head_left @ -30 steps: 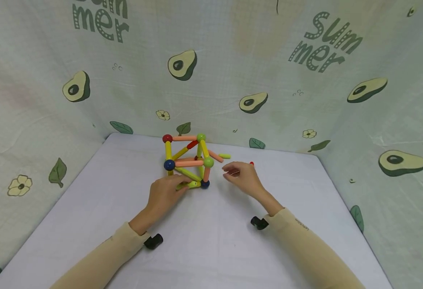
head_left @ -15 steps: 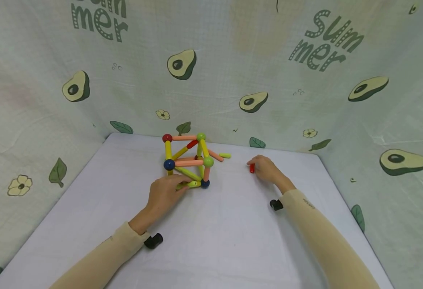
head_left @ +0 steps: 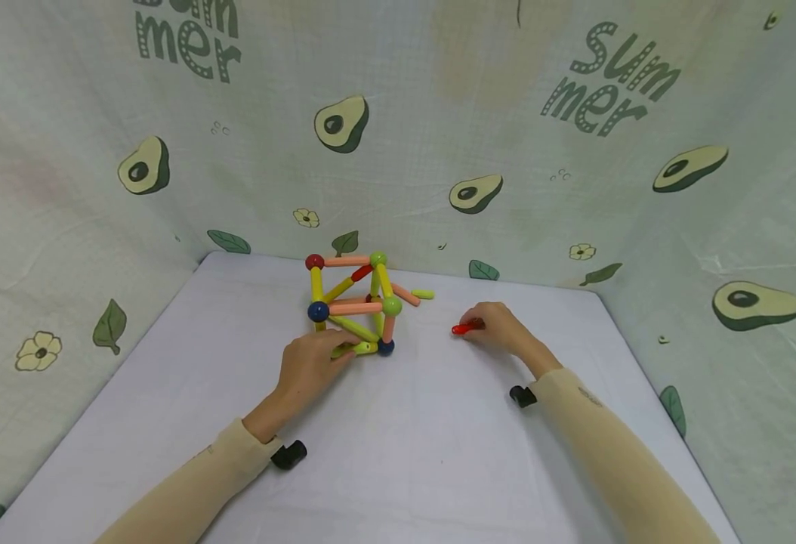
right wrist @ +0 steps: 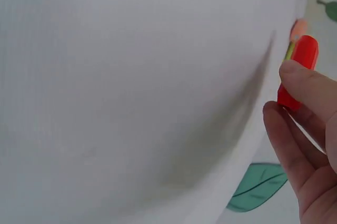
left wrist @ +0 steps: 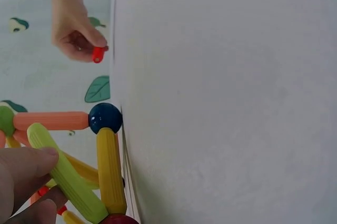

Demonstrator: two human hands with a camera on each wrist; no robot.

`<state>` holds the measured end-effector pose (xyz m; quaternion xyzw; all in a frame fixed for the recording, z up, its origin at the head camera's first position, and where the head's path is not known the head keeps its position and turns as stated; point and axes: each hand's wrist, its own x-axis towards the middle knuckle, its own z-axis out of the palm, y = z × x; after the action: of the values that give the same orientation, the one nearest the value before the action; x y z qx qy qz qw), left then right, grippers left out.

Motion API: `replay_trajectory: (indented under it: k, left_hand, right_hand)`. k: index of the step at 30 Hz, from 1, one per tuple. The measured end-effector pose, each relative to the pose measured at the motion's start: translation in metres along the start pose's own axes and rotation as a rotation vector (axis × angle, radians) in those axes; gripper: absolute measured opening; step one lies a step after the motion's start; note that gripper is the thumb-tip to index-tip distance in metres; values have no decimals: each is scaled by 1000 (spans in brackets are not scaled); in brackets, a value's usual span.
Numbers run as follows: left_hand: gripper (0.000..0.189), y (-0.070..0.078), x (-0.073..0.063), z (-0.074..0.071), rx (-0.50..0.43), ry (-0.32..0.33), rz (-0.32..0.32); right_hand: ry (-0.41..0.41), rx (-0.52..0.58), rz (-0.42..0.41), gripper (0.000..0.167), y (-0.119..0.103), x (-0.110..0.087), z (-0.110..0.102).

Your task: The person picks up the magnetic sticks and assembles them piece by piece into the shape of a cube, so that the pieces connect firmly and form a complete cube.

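Observation:
A box-shaped frame of coloured magnetic rods and balls stands at the back centre-left, with a dark blue ball (head_left: 318, 310) at its near upper corner and a light green ball (head_left: 392, 306) opposite. My left hand (head_left: 308, 368) pinches a light green magnetic rod (left wrist: 68, 174) low at the frame's front, by the lower blue ball (head_left: 386, 347). Off to the frame's right, my right hand (head_left: 501, 330) pinches a short red magnetic rod (right wrist: 305, 52) between thumb and fingers. The rod's tip points toward the frame and stays apart from it. Fingers partly hide both rods.
A loose yellow-green rod (head_left: 423, 294) lies behind the frame to its right, next to a salmon rod (head_left: 406, 293). The white table (head_left: 398, 453) meets a patterned cloth backdrop (head_left: 398, 166) at the rear and sides.
My right hand moved right from near the frame, picked up the red magnetic rod and turned it to point left. The left hand and the frame stayed put.

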<state>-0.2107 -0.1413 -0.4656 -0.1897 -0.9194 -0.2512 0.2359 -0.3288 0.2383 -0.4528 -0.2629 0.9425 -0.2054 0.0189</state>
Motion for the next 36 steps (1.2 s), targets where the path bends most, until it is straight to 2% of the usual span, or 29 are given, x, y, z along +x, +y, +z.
replay_trajectory:
  k: [9,16,19,25,36]
  left_hand:
    - [28,-1,0,0,-6,7,-5]
    - [22,-1,-1,-2,-12,-6,-15]
    - [23,-2,0,-2,-21,-8,-8]
    - [24,-2,0,-2,-21,-14,-3]
    - [23,-3,0,0,-15,-13,3]
  right_hand:
    - [113,148,-186,24,-77,-12,5]
    - [171,155,-308,23,-126,-7,21]
    - [198,161,-336,22,-139,-3,29]
    - [248,159,-338,24,-156,3,40]
    - [234,113,-339,26,-164,3,43]
